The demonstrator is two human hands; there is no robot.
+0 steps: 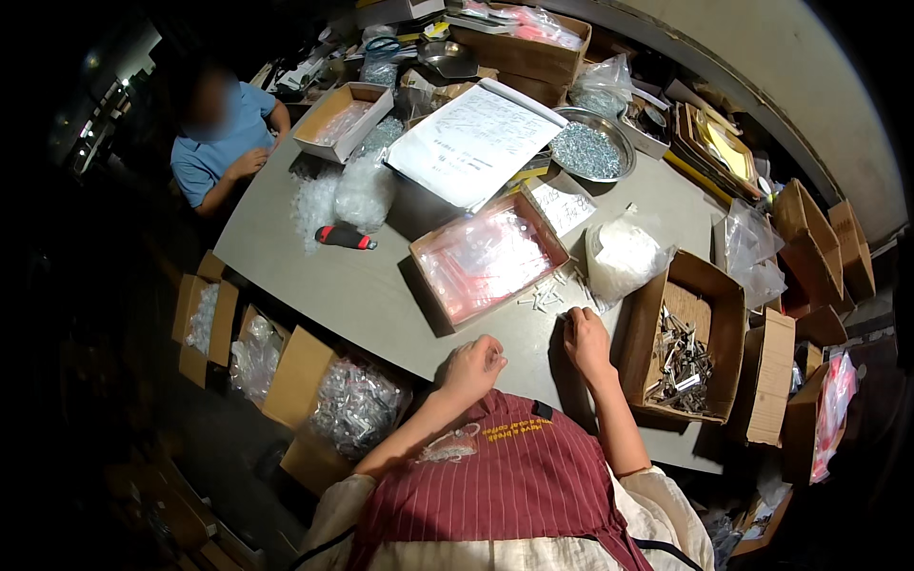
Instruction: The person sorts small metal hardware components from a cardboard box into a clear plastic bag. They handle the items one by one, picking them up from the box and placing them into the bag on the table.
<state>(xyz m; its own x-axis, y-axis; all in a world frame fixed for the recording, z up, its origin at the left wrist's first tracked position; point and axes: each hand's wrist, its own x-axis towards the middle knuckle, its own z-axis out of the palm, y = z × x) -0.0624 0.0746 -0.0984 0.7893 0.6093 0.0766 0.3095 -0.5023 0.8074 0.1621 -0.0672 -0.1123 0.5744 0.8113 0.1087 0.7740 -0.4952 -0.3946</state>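
- Nearest the camera, a maroon striped apron (519, 476) over cream sleeves.
- Just past it, the left hand (476, 369) at the near edge of the grey tabletop (286, 247), fingers curled together; cannot tell whether pinching something small.
- Farther right, the right hand (586, 338) over the tabletop, fingers bent downward; cannot tell whether grasping or empty.
- Just beyond and left of the right hand, small white pegs (547, 297) scattered loose on the tabletop.
- Behind and left of the pegs, an open cardboard box (545, 226) full of clear and red packets (486, 252).
- Right of the pegs, a bulging white bag (621, 262).
- Farther right, a deeper carton (693, 276) with loose metal pieces (681, 366) heaped inside.
- Well to the left, a red-and-black tool (345, 238) beside clear plastic bags (365, 193).
- Toward the back, a handwritten pad (476, 138) and a round bowl (628, 157) of small metal parts (590, 149).
- Past the left edge, a person (224, 152) in blue.
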